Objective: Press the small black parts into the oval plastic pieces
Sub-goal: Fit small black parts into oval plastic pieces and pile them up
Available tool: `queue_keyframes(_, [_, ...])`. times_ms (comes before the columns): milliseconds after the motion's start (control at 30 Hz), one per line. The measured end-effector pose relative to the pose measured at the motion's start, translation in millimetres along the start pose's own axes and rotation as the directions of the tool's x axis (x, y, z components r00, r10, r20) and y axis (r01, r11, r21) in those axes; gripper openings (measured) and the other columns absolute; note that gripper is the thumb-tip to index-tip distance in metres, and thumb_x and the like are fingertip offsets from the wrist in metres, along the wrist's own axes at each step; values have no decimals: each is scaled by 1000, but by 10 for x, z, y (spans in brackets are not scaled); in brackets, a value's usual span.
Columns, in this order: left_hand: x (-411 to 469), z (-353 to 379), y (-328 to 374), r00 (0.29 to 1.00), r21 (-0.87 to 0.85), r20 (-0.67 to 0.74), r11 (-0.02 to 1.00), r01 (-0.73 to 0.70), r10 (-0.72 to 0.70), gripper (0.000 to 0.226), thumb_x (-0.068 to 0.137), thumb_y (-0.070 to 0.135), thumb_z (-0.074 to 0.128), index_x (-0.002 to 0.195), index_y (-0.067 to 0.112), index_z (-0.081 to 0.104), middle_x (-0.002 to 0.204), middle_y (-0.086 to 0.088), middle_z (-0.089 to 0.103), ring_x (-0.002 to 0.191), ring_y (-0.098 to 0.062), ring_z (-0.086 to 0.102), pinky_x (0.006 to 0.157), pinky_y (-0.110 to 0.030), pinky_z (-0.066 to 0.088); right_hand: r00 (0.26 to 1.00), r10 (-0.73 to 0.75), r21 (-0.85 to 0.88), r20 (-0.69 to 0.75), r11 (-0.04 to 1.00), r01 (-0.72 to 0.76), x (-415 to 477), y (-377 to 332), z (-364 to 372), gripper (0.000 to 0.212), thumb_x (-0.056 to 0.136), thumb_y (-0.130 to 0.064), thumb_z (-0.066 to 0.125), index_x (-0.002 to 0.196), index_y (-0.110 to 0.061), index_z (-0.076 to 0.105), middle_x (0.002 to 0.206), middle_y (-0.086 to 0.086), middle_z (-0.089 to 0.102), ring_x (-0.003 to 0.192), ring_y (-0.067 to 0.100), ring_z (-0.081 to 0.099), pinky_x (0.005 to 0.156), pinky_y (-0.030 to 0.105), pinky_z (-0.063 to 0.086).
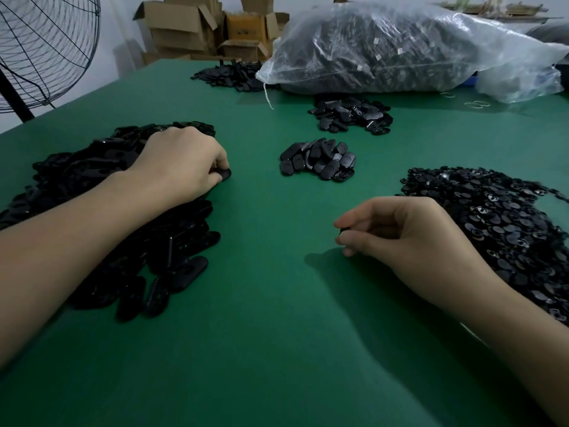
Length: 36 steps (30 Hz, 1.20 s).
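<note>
While left hand (181, 158) pinches oval (223, 174) at pile (101, 192) edge, my right hand (400, 238) curls shut on small part (342, 233) over mat (271, 334).

Dim, cool light. Soft shadows under both forearms on the tabletop (277, 334). Glare on plastic bag (400, 41). Wide-angle bending at edges; right pile (508, 229) slightly blurred.
</note>
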<state>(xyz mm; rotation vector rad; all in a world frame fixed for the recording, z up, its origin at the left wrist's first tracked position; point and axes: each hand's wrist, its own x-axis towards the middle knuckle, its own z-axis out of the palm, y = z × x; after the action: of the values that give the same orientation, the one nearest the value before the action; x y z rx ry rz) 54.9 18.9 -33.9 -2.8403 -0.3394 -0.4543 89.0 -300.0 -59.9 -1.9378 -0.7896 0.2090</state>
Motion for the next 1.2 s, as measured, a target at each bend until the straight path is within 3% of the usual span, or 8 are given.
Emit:
queue_keyframes(367, [-64, 42, 43, 992, 146, -84, 986, -76, 89, 16, 90, 33, 66, 103, 32, 75, 87, -4, 73, 79, -34, 67, 62, -30, 37, 995, 88, 222, 46, 970, -96, 2, -5, 15, 15, 87, -1, 75, 98, -12, 75, 83, 4, 79, 80, 17, 77, 76, 23, 60])
queue_keyframes(667, [-157, 44, 43, 981, 120, -118, 983, -139, 153, 14, 92, 25, 72, 106, 27, 72, 101, 4, 70, 77, -34, 68, 58, -30, 31, 991, 124, 310, 54, 941, -134, 5, -12, 10, 15, 84, -4, 77, 98, -9, 73, 84, 10, 79, 82, 24, 77, 76, 28, 61])
queue_keyframes(767, [-185, -15, 60, 975, 41, -158, 987, -154, 159, 14, 92, 24, 73, 106, 26, 71, 97, 5, 71, 83, -33, 69, 61, -32, 40, 992, 115, 321, 48, 939, -124, 2, -13, 10, 15, 84, -6, 77, 98, -9, 73, 83, 9, 79, 80, 21, 77, 71, 22, 59])
queue_keyframes(833, [-220, -118, 138, 976, -152, -185, 977, -147, 118, 16, 90, 28, 76, 104, 31, 71, 93, 9, 72, 84, -24, 70, 68, -33, 50, 993, 112, 336, 46, 934, -121, -2, -19, 9, 15, 84, -8, 77, 98, -8, 73, 84, 8, 79, 79, 19, 77, 69, 20, 58])
queue_keyframes(900, [-277, -224, 304, 990, -516, -142, 852, -91, 19, 17, 87, 26, 80, 101, 32, 73, 88, 12, 72, 80, -10, 72, 71, -31, 57, 994, 107, 346, 33, 931, -112, -4, -34, 10, 17, 82, -14, 77, 97, -7, 73, 84, 8, 79, 78, 20, 77, 68, 20, 58])
queue_keyframes(1000, [-446, -310, 627, 995, -943, 95, 317, 97, -20, 16, 92, 14, 75, 107, 20, 74, 94, -3, 76, 82, -14, 78, 63, -32, 64, 996, 90, 357, 6, 930, -86, -7, -71, 20, 23, 79, -25, 72, 94, -7, 73, 83, 9, 78, 75, 22, 76, 67, 24, 59])
queue_keyframes(1100, [-670, -240, 892, 977, -977, 213, -29, 214, 29, 19, 96, 7, 67, 113, 13, 74, 103, -11, 76, 85, -23, 79, 60, -29, 62, 997, 75, 368, -9, 928, -67, -13, -85, 22, 23, 81, -25, 69, 94, -6, 74, 82, 10, 78, 73, 22, 75, 67, 24, 59])
queue_keyframes(1200, [-814, -125, 1032, 970, -962, 245, -129, 241, -14, 27, 98, 0, 63, 119, 14, 74, 104, -1, 79, 90, -17, 78, 69, -20, 60, 996, 85, 362, 0, 929, -80, -14, -89, 33, 22, 83, -23, 68, 96, -7, 74, 82, 9, 78, 72, 20, 75, 65, 23, 58])
